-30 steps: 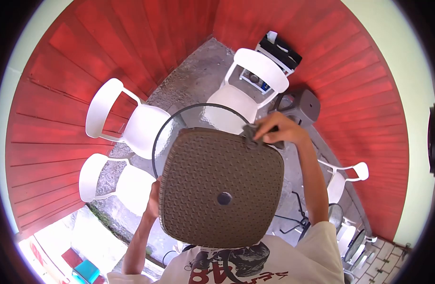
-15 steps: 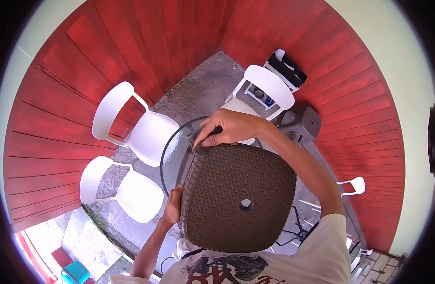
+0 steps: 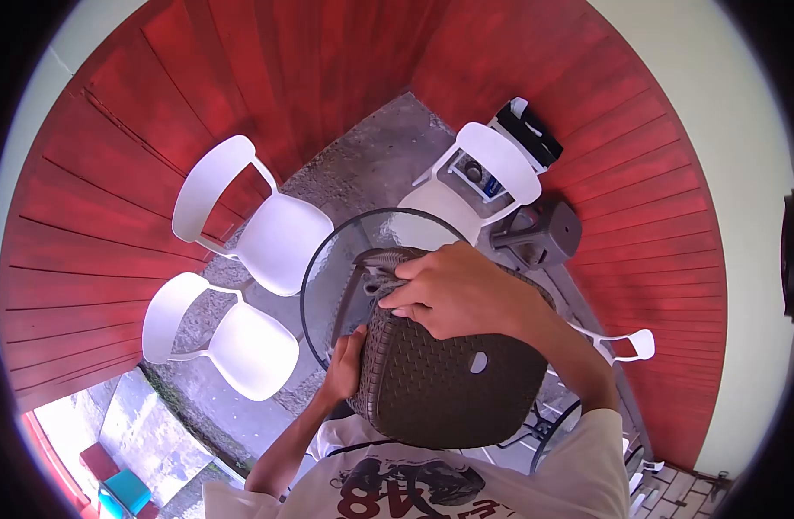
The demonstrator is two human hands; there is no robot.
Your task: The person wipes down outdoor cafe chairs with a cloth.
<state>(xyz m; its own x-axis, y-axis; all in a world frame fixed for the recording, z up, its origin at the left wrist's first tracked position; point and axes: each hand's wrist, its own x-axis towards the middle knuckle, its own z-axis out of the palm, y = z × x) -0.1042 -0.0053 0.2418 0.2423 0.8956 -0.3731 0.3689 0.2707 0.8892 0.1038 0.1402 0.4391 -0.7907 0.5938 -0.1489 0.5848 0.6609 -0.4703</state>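
A dark brown stool (image 3: 449,389) with a woven-pattern seat and a small oval hole is tilted in front of my chest, over a round glass table (image 3: 328,268). My left hand (image 3: 346,364) grips the left side of the stool, its fingers closed round the edge. My right hand (image 3: 440,292) is closed at the stool's upper left corner, pinching a greyish crumpled cloth or scrub pad (image 3: 378,282) against it. The stool's underside and far legs are mostly hidden.
White chairs (image 3: 284,242) stand left of the table, and another (image 3: 492,169) behind it. A brown stool (image 3: 548,233) lies at the right near the red wall (image 3: 639,233). A black item (image 3: 528,134) rests on a white rack. A teal object (image 3: 127,491) is at lower left.
The stool has turned and tipped, showing more of its left side and legs. My right hand has moved right and down along its upper corner; my left hand has shifted right with it.
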